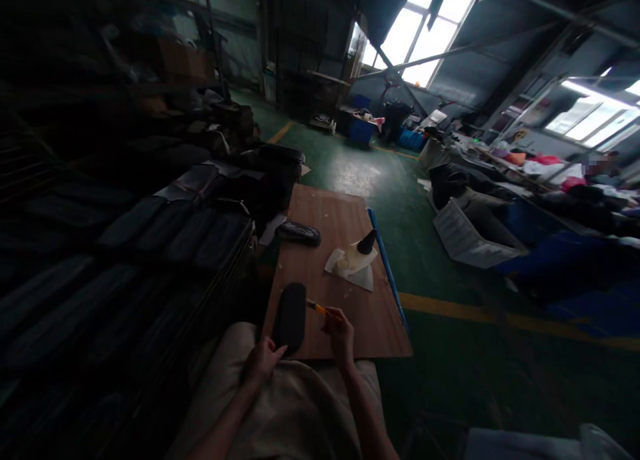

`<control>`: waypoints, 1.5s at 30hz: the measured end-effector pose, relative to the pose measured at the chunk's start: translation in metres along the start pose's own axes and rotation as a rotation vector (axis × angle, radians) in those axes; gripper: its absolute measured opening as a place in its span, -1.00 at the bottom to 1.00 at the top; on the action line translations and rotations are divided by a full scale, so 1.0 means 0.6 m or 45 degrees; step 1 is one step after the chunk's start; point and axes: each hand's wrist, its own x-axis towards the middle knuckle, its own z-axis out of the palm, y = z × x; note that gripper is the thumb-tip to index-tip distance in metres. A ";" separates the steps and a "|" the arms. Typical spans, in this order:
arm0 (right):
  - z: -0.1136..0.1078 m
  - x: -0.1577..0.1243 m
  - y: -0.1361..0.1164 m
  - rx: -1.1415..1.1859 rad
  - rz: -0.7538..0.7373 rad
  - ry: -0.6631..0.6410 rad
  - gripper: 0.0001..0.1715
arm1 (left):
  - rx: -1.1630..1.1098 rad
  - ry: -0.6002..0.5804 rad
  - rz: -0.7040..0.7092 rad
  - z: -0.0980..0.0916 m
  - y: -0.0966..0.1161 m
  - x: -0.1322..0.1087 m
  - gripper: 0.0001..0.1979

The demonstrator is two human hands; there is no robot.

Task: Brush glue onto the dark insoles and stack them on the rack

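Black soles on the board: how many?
2. The near sole, held by the left hand, at the board front edge; the far sole at its far left. Dark racks beside may hide more.

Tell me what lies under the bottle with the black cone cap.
A crumpled white sheet lies under the bottle, on the wooden board. The bottle's base covers the sheet's middle, so that part cannot be seen.

Cone-capped bottle (363, 247) (on white paper (364, 277))
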 end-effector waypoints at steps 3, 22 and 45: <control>0.024 0.021 0.010 -0.184 -0.103 -0.115 -0.67 | 0.182 0.059 0.035 0.002 0.002 0.007 -0.74; 0.066 0.110 0.034 -1.087 -0.529 -0.524 -0.72 | -0.311 -0.153 -0.278 0.020 -0.002 0.031 -0.83; 0.051 0.071 0.018 -1.006 -0.310 -0.469 -0.70 | -0.583 -0.136 -0.442 0.015 0.018 0.032 -0.88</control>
